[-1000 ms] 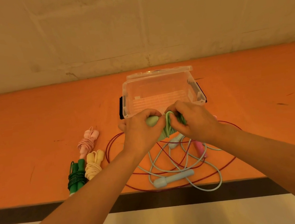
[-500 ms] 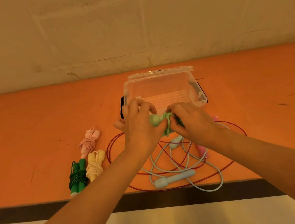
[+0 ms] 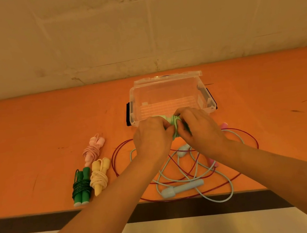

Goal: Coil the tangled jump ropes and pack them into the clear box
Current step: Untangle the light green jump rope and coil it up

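- Two hands meet in the head view: my left hand (image 3: 152, 136) and right hand (image 3: 198, 128) both pinch the light-green rope bundle (image 3: 174, 122), held just before the clear box (image 3: 167, 97).
- I'd tuck the last wrap tight before releasing, lest the coil spring open.

An orange table (image 3: 25, 136) fills the middle of the view; its surface has some small dark marks and scratches, mostly at the right side and the left side; its near edge is a dark brown band (image 3: 45, 220); below this band there is a pale floor (image 3: 201, 230); behind the table stands a beige wall (image 3: 137, 25), rough, with cracks and uneven patches of plaster.
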Available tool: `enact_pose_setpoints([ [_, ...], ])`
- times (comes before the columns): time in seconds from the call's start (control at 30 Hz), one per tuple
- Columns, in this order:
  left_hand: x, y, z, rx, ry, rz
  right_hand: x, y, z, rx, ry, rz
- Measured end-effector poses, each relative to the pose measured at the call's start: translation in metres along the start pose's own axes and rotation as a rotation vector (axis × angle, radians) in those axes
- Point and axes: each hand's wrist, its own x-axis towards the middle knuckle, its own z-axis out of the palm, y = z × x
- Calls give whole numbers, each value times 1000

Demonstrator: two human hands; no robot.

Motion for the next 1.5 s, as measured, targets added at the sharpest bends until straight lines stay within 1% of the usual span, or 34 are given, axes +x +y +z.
enact_pose_setpoints([
  [0.07,1,-1,4,27,15,29,2,-1,3,-13,15,16],
  [0.23,0,-13,18,-197,121,60,1,-3,9,40,18,43],
  [0.33,0,-16,26,-236,140,37,-1,-2,10,51,27,50],
  [0.43,3,-13,31,-277,135,-18,1,-1,12,37,56,61],
  [0.6,12,-6,27,-510,61,-147,4,2,14,91,84,111],
  [0.67,13,-4,25,-560,21,-181,3,4,14,120,70,104],
  [0.73,12,-2,30,-493,-10,-168,1,6,14,131,53,89],
  [0.83,7,-1,37,-304,-31,-119,0,7,16,119,30,48],
  [0.97,4,-2,38,-154,-60,-85,-3,9,18,136,12,62],
  [1.03,4,-4,37,-107,-49,-67,-5,10,20,182,-2,79],
  [1.13,6,-7,34,-5,-9,20,-6,12,20,270,0,118],
  [1.23,12,-6,28,-23,-50,63,-4,8,21,350,39,171],
  [1.37,20,-7,23,83,-83,50,-5,2,24,379,73,207],
  [1.43,22,-10,22,43,-104,48,-6,2,26,397,73,237],
  [1.5,21,-14,23,-52,-115,14,-7,2,27,425,41,265],
])
